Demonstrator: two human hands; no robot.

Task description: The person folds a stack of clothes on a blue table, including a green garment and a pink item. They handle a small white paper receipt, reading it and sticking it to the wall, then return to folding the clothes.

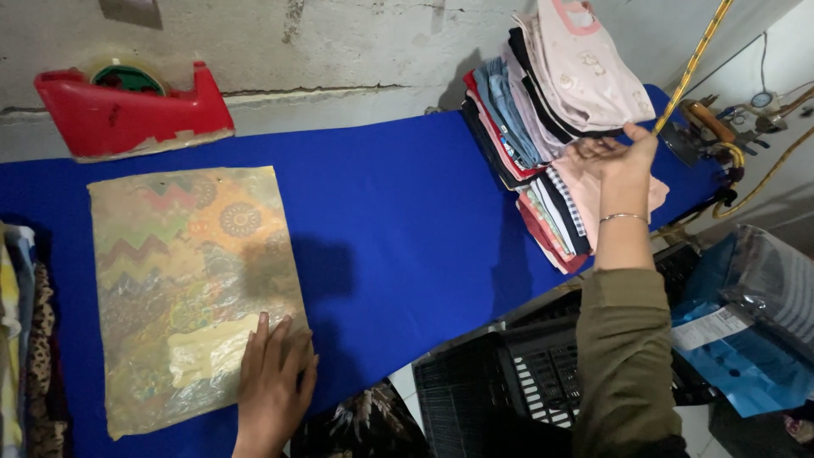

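My left hand [271, 382] lies flat, fingers spread, on the near right corner of a clear plastic bag [182, 280] holding a folded, orange-and-yellow patterned cloth. The bag lies on the blue-covered table [398, 220]. My right hand [617, 157], in an olive sleeve with a thin bracelet on the wrist, reaches out to a leaning stack of folded clothes [543, 110] at the table's far right. Its fingers touch the pink garment under the top pieces; whether they grip it I cannot tell.
A red tape dispenser [127, 106] sits at the back left against the concrete wall. More folded fabric [21, 339] shows at the left edge. A black plastic crate [509, 382] stands below the table's edge. Blue plastic-wrapped packages [746, 322] and an iron [704, 127] with cords are at right.
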